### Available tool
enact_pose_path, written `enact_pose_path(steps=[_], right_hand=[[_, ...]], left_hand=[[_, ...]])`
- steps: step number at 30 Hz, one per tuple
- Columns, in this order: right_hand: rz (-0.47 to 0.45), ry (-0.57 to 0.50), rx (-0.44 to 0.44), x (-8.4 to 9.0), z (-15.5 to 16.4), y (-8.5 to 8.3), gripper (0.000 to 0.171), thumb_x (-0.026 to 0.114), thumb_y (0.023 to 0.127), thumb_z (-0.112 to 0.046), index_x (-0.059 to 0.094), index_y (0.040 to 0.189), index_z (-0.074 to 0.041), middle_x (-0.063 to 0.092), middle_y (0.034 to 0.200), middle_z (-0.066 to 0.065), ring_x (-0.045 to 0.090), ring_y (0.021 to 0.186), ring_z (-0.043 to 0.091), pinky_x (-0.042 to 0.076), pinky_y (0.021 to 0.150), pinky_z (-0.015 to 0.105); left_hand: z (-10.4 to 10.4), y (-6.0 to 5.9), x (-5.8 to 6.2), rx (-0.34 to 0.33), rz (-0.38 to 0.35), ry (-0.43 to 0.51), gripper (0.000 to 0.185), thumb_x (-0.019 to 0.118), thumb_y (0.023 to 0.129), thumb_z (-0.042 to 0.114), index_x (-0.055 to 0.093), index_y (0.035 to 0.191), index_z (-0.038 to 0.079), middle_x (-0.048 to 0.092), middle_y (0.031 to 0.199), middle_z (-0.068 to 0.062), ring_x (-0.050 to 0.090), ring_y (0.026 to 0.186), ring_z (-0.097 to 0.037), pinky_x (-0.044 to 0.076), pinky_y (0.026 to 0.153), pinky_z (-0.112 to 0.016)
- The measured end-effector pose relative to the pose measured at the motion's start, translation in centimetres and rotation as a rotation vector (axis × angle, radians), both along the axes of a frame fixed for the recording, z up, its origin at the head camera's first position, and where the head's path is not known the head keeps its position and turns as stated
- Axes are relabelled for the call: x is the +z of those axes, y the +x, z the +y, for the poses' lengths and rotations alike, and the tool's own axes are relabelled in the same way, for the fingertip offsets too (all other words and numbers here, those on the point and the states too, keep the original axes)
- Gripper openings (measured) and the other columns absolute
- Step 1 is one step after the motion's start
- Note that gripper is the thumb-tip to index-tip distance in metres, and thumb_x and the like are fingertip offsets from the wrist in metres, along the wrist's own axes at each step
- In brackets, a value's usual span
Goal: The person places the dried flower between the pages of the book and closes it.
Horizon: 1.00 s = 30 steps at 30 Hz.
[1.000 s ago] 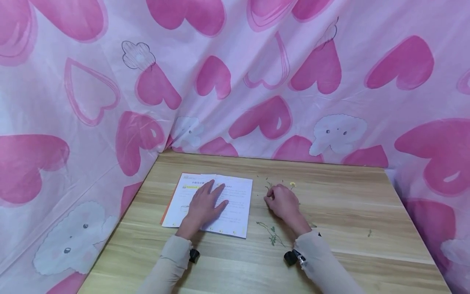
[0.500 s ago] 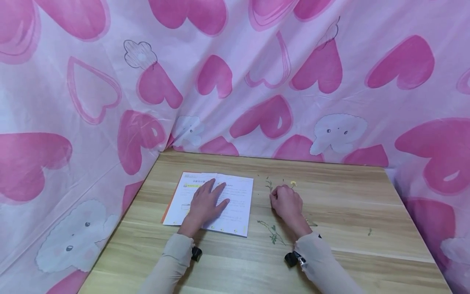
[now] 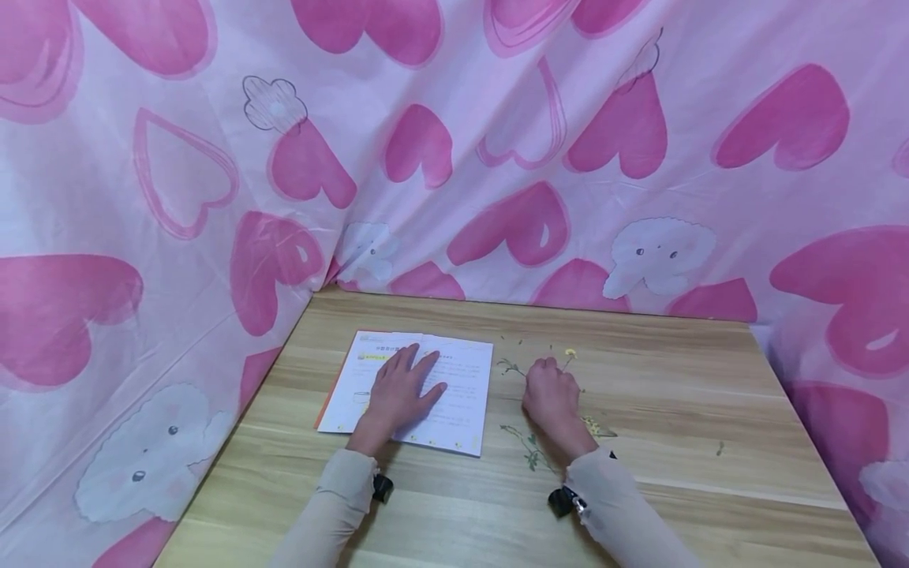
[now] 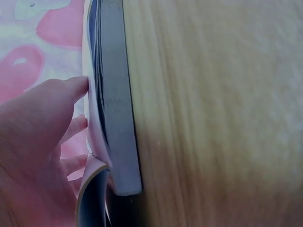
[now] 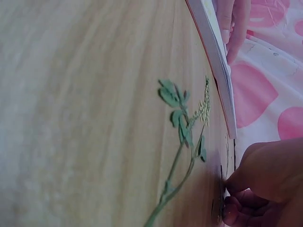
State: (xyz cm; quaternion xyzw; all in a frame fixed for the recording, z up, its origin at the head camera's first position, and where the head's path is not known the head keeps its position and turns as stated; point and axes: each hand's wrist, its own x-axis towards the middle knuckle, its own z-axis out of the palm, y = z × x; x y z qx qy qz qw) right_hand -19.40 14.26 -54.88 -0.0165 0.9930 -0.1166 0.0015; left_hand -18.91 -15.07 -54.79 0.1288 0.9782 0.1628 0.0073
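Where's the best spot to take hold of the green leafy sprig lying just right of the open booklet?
Probably the bare lower stem of the green sprig, pinched from above with fingertips. It lies flat on the table, and its leaves and pale flower tip look fragile. The right hand is closest; the left hand rests flat on the booklet.

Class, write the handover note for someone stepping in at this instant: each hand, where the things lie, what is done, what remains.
Left hand: flat, fingers spread, pressing the open booklet onto the wooden table.
Right hand: fingers curled on the table right of the booklet, at a small sprig; whether it is pinched cannot be told.
Other things: a yellow flower beyond the right hand, a green leafy stem near the right wrist.
Done: booklet open and held flat.
Left, probably: no plant lies on the pages yet; all lie on the table.
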Motion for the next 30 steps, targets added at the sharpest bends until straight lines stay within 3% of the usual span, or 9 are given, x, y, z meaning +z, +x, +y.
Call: enact_pose_path(steps=[5, 9, 12, 15, 24, 30], right_hand=[[0.008, -0.051, 0.007, -0.4, 0.3, 0.0, 0.006, 0.06, 0.094, -0.002, 0.064, 0.093, 0.002, 0.063, 0.097, 0.018, 0.061, 0.079, 0.031, 0.059, 0.077, 0.051], [0.04, -0.151, -0.015, -0.5, 0.4, 0.1, 0.012, 0.067, 0.102, -0.015, 0.071, 0.103, -0.004, 0.068, 0.107, 0.014, 0.067, 0.087, 0.031, 0.059, 0.081, 0.05], [0.064, -0.198, -0.024, -0.3, 0.3, 0.0, 0.015, 0.071, 0.103, -0.02, 0.076, 0.109, -0.008, 0.072, 0.111, 0.011, 0.07, 0.091, 0.029, 0.059, 0.083, 0.049], [0.06, -0.177, 0.001, -0.1, 0.1, -0.1, 0.013, 0.07, 0.103, -0.017, 0.077, 0.105, -0.006, 0.072, 0.11, 0.012, 0.069, 0.087, 0.028, 0.06, 0.081, 0.048], [0.004, 0.031, 0.07, -0.7, -0.5, -0.6, 0.018, 0.056, 0.1, -0.005, 0.064, 0.108, 0.008, 0.06, 0.095, 0.017, 0.058, 0.071, 0.03, 0.059, 0.069, 0.05], [-0.006, -0.098, 0.037, -0.1, -0.9, -0.2, 0.014, 0.052, 0.104, -0.01, 0.061, 0.102, 0.001, 0.057, 0.099, 0.015, 0.057, 0.073, 0.027, 0.058, 0.067, 0.045]], left_hand=[[0.0, -0.1, 0.0, 0.003, -0.004, 0.004, 0.068, 0.061, 0.106, 0.054, 0.045, 0.166, 0.027, 0.032, 0.176, -0.017, 0.027, 0.165, -0.042, 0.024, 0.132, -0.066], [0.0, -0.3, 0.1, 0.011, -0.021, 0.006, 0.068, 0.06, 0.107, 0.055, 0.044, 0.167, 0.028, 0.031, 0.177, -0.016, 0.026, 0.165, -0.042, 0.023, 0.132, -0.066], [-0.1, -0.4, 0.3, 0.016, -0.024, 0.009, 0.067, 0.061, 0.107, 0.054, 0.044, 0.167, 0.027, 0.031, 0.177, -0.017, 0.026, 0.165, -0.043, 0.024, 0.131, -0.067], [-0.2, -0.4, 0.2, 0.02, -0.024, 0.012, 0.067, 0.061, 0.107, 0.053, 0.044, 0.167, 0.027, 0.031, 0.177, -0.017, 0.026, 0.165, -0.043, 0.024, 0.131, -0.068], [-0.1, -0.7, -0.3, 0.002, 0.005, 0.033, 0.067, 0.061, 0.106, 0.053, 0.046, 0.166, 0.026, 0.032, 0.176, -0.017, 0.028, 0.164, -0.044, 0.025, 0.13, -0.069], [0.1, -0.8, -0.1, 0.006, -0.005, 0.037, 0.067, 0.061, 0.106, 0.054, 0.045, 0.166, 0.027, 0.032, 0.176, -0.017, 0.027, 0.164, -0.042, 0.024, 0.13, -0.068]])
